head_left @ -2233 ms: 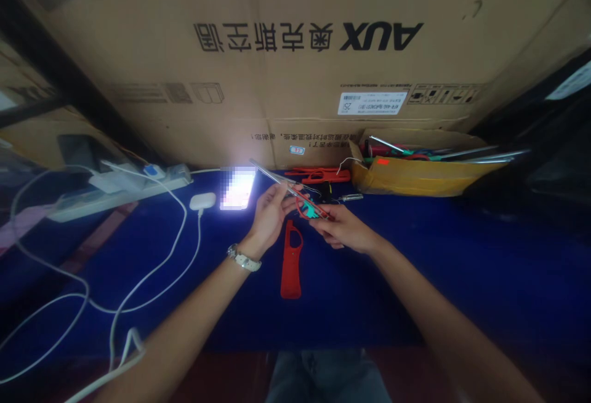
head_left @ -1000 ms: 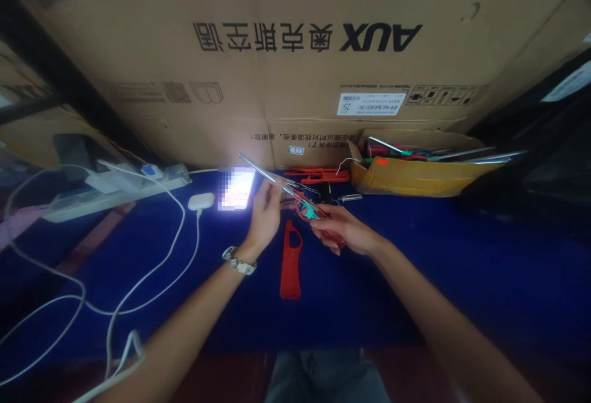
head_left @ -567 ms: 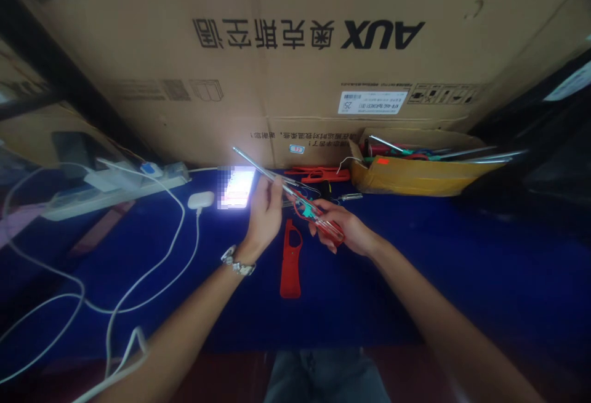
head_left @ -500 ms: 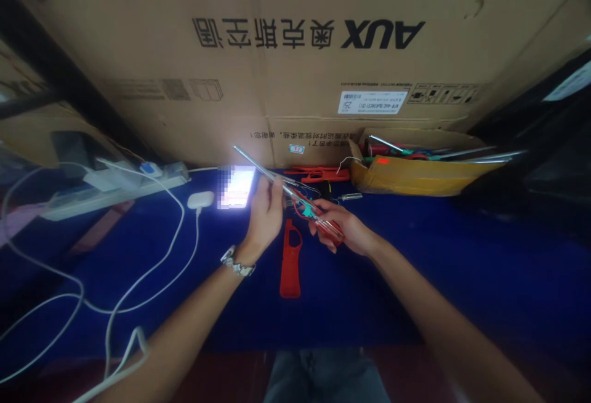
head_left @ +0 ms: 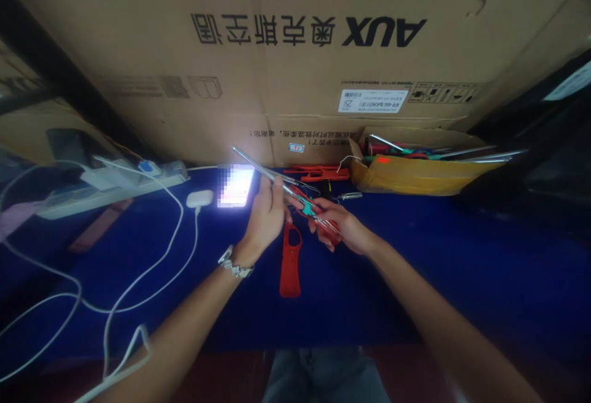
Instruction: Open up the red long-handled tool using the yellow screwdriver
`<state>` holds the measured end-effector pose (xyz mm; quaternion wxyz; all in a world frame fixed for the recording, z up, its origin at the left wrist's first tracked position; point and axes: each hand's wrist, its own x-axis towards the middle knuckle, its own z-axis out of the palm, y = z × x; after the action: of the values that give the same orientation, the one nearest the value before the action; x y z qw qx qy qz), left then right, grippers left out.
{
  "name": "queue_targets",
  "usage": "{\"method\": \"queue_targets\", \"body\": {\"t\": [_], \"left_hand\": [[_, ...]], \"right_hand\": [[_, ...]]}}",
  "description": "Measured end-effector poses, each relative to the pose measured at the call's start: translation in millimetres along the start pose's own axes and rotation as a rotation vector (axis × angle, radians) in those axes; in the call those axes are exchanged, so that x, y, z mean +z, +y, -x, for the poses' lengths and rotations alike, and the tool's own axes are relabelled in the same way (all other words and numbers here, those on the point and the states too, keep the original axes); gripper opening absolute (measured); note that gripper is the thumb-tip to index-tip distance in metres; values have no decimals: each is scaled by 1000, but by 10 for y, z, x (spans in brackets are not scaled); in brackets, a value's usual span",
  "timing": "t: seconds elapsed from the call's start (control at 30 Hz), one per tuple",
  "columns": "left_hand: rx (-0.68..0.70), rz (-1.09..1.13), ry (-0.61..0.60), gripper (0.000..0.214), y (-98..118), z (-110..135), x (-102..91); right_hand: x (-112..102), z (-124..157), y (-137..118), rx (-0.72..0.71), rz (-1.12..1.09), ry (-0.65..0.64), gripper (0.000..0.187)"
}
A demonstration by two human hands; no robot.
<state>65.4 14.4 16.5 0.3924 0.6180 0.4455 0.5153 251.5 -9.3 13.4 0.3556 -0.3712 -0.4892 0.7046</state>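
Blue cloth (head_left: 415, 255) covers the bench in front of a big cardboard box (head_left: 295, 71). Above it, the left hand (head_left: 265, 218) has its fingers curled around a thin metal rod (head_left: 258, 166), whose free end slants up to the left. The right hand (head_left: 341, 231) pinches the red handle piece (head_left: 323, 221) at the rod's lower end, teal part just beside the fingertips. Since two seconds ago the rod has slid further left through the left fist. A red shell (head_left: 289, 261) lies flat below both hands; a lit phone (head_left: 236, 186) sits left.
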Motion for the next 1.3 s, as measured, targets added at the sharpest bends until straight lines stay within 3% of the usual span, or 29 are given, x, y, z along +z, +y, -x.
{"method": "queue_targets", "body": {"t": [0.13, 0.33, 0.6, 0.83, 0.93, 1.07, 1.3], "left_hand": [[4, -98, -3, 30, 16, 24, -19], [-43, 4, -26, 31, -51, 19, 8], [-77, 38, -34, 33, -66, 19, 31], [-167, 143, -13, 34, -88, -24, 46], [-185, 171, 32, 35, -58, -45, 38], [-197, 189, 66, 34, -16, -83, 3], [-154, 213, 118, 37, -30, -137, -56]], "right_hand": [[-8, -6, 4, -4, -2, 7, 33], [-11, -4, 4, -8, 0, -28, 38], [6, -26, 35, 8, -60, -33, 28], [-11, -21, 37, 35, -61, -21, 62], [10, -3, 14, 23, 2, -3, 68], [52, 10, -9, 21, 67, 19, 60], [23, -21, 52, 20, 16, 61, 29]]}}
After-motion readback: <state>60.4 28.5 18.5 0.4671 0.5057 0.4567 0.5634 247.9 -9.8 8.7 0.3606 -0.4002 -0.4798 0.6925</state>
